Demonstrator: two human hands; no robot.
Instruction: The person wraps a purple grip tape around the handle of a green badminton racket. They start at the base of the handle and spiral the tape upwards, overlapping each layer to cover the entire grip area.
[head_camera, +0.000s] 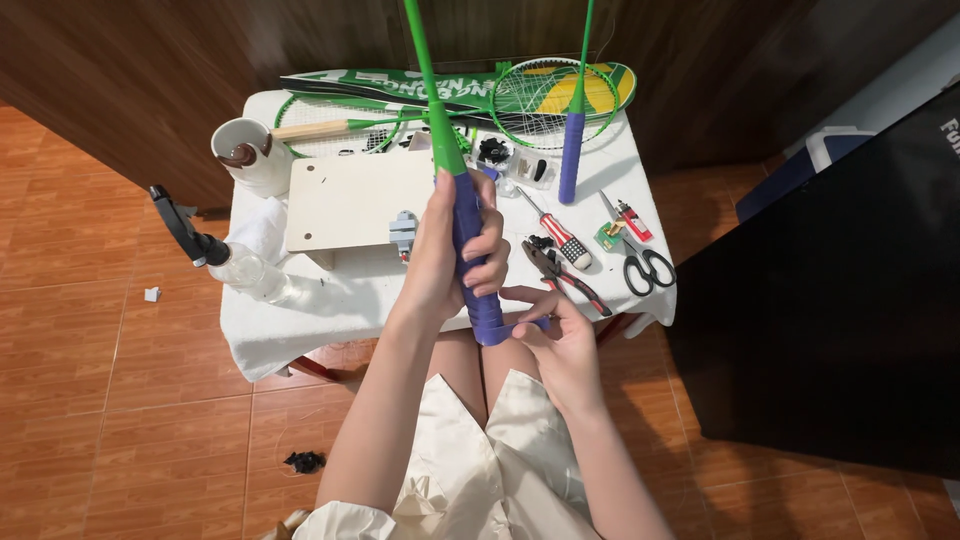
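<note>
My left hand grips the handle of a green badminton racket, which points up and away out of the frame. A purple grip tape covers the handle. At the handle's lower end my right hand pinches the loose end of the purple tape between thumb and fingers. Both hands hover over the near edge of a small table with a white cloth, above my lap.
On the table lie a second racket with a purple grip, a green racket bag, a wooden board, a screwdriver, pliers, scissors, a white cup and a clear bottle. A black cabinet stands right.
</note>
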